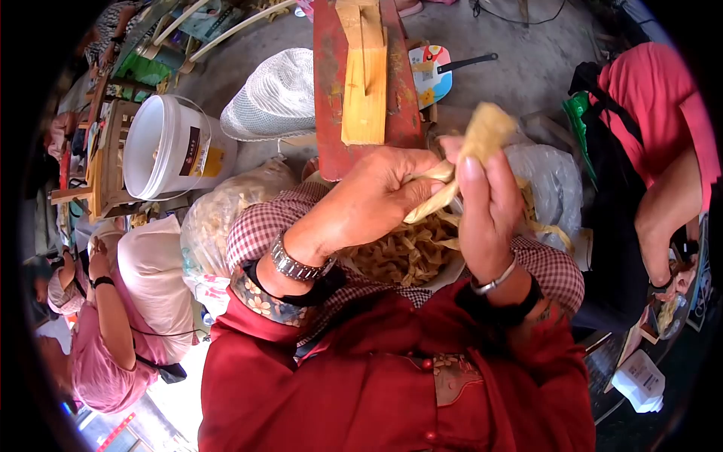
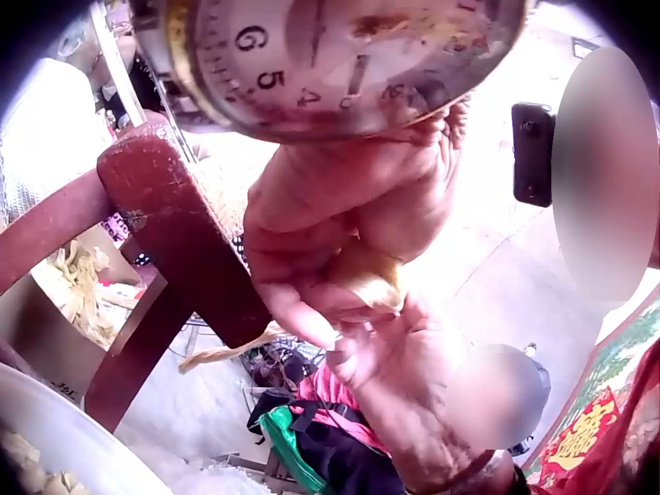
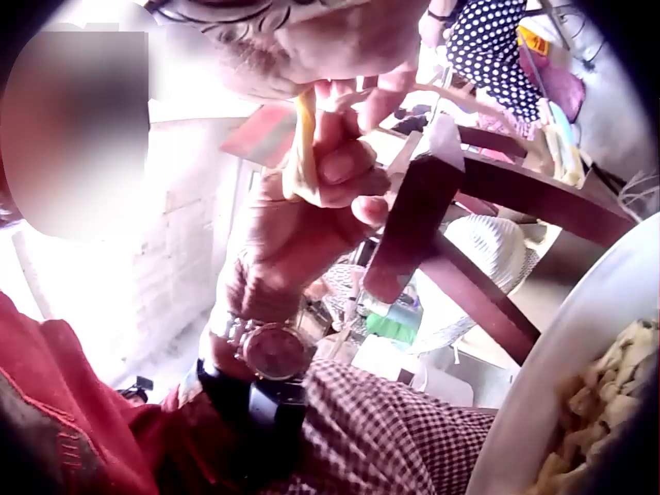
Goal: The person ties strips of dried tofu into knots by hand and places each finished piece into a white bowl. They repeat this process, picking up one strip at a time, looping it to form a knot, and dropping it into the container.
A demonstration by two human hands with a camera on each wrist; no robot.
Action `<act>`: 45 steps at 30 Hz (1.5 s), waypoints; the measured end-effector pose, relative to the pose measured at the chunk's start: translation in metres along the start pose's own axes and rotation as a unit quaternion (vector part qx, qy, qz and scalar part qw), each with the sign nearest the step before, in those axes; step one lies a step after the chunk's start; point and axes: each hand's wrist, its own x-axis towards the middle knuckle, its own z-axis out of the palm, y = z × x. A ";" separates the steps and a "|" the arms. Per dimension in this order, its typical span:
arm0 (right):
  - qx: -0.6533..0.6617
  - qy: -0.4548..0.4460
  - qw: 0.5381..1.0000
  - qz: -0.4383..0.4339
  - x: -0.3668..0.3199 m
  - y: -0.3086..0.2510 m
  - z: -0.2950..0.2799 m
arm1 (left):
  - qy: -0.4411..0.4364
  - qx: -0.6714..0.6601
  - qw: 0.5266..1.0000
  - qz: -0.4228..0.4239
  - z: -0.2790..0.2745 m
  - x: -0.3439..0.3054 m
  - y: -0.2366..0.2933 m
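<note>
Both hands are raised over a white bowl [image 1: 454, 273] heaped with pale yellow dried husk strips [image 1: 403, 252]. My left hand [image 1: 418, 184], with a metal watch on its wrist, grips the lower part of one husk strip [image 1: 488, 124]. My right hand [image 1: 467, 162], wearing a bracelet, pinches the same strip higher up, and its frayed top sticks out above the fingers. In the left wrist view the left hand [image 2: 309, 237] curls round the husk [image 2: 366, 276], with the right hand [image 2: 402, 382] just below. The right wrist view shows the left hand [image 3: 309, 206] holding the strip [image 3: 304, 144].
A red wooden frame [image 1: 329, 90] carrying a pale wood block [image 1: 365, 83] stands just beyond the bowl. A white bucket [image 1: 162, 147], a white hat [image 1: 275, 94] and plastic bags [image 1: 218, 211] lie around it. One person [image 1: 113, 324] sits at the left, another [image 1: 663, 113] at the right.
</note>
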 end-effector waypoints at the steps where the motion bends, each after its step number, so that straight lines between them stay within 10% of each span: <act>1: 0.035 -0.005 0.996 0.078 0.002 -0.001 0.000 | 0.015 0.027 0.999 0.015 0.000 -0.001 0.000; 5: 0.173 -0.008 0.933 0.316 0.009 -0.015 0.009 | 0.127 0.283 0.937 0.163 -0.005 -0.006 0.013; 10: 0.135 -0.124 0.958 0.219 0.016 -0.007 0.003 | 0.191 0.410 0.844 0.289 -0.007 -0.007 0.010; 13: 0.122 -0.206 0.951 0.193 0.020 -0.003 -0.008 | 0.155 0.403 0.867 0.248 -0.008 -0.010 0.007; 18: 0.032 -0.221 0.974 0.046 0.020 -0.004 -0.013 | 0.123 0.037 0.980 0.149 -0.009 -0.009 0.005; 20: 0.016 -0.203 0.979 -0.015 0.020 -0.004 -0.013 | 0.079 -0.245 0.961 0.106 -0.007 -0.009 0.013; 24: 0.038 -0.178 0.983 -0.036 0.019 -0.002 -0.015 | 0.036 -0.368 0.922 0.116 0.001 -0.008 0.014; 29: 0.096 -0.188 0.977 0.041 0.015 0.004 -0.020 | 0.032 -0.215 0.971 0.101 0.000 -0.012 0.021; 33: 0.108 -0.222 0.966 0.079 0.010 0.009 -0.017 | 0.121 0.198 0.938 0.259 -0.001 -0.005 0.013; 38: 0.194 -0.133 0.968 0.091 0.009 0.007 -0.005 | 0.059 -0.099 0.986 0.120 0.004 -0.007 0.006; 45: 0.206 -0.127 0.968 0.060 0.002 0.018 -0.019 | -0.023 -0.433 0.901 0.014 0.001 -0.010 0.013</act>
